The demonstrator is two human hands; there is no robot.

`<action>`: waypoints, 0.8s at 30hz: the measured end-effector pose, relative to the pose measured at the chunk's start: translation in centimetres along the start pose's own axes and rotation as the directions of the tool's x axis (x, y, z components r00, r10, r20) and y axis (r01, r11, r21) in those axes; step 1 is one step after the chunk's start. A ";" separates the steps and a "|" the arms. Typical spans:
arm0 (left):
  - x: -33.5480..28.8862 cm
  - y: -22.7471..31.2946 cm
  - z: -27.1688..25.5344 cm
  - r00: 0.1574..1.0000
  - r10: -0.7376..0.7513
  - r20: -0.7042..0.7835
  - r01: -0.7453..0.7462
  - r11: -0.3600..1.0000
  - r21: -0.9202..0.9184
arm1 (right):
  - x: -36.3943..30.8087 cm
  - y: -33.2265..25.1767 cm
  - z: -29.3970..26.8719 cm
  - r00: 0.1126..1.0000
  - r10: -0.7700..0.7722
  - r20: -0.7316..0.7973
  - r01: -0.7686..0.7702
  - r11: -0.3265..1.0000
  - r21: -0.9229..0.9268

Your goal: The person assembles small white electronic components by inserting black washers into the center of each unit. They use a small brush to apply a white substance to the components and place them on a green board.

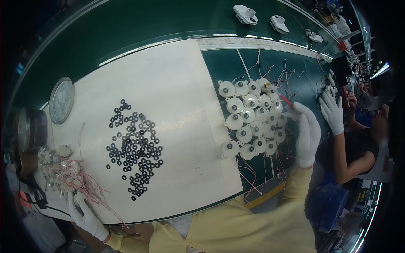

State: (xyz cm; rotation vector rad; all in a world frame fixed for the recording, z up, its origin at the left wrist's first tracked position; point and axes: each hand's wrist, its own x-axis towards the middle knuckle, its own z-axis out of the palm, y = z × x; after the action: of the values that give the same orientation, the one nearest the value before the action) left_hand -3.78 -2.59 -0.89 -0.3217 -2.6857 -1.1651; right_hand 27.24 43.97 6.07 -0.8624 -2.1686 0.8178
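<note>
My right hand point(308, 135), in a white glove, pinches a slim red-handled brush-like tool point(285, 100). The tool's tip reaches over the upper right of a cluster of round white motor-like parts point(244, 135) with dark centres and thin wires. My left hand point(87, 218), also gloved, lies at the near left table edge with fingers apart. Its fingertips touch the lower side of a heap of similar white parts with pink wires point(76, 170). Whether they pinch one of these parts is unclear. Many small black rings point(137, 147) lie loose between my hands.
A white sheet point(185, 126) covers the table's left and middle. At the left stand a round metal tin point(31, 128) and a tilted round lid point(62, 100). White housings point(245, 14) sit on the green far surface. A co-worker's gloved hand point(332, 113) works at the right.
</note>
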 end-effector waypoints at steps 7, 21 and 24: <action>0.0 0.1 0.1 1.000 0.028 -0.008 -0.028 1.000 -0.009 | -0.8 0.1 -0.7 0.998 0.029 0.063 -0.026 0.999 -0.047; 0.1 -0.1 0.0 0.997 0.077 0.010 -0.077 0.997 0.032 | -0.9 0.7 -0.5 0.998 0.057 -0.036 -0.058 0.998 -0.009; 0.1 -0.1 -0.1 0.996 0.085 0.019 -0.086 0.996 0.033 | -1.0 1.2 -0.4 0.997 0.076 -0.029 -0.075 0.996 0.037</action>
State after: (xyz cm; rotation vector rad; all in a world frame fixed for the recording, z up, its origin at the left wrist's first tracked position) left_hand -3.91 -2.75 -0.86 -0.4387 -2.6746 -1.0962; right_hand 28.55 44.04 5.12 -0.9379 -2.0999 0.8726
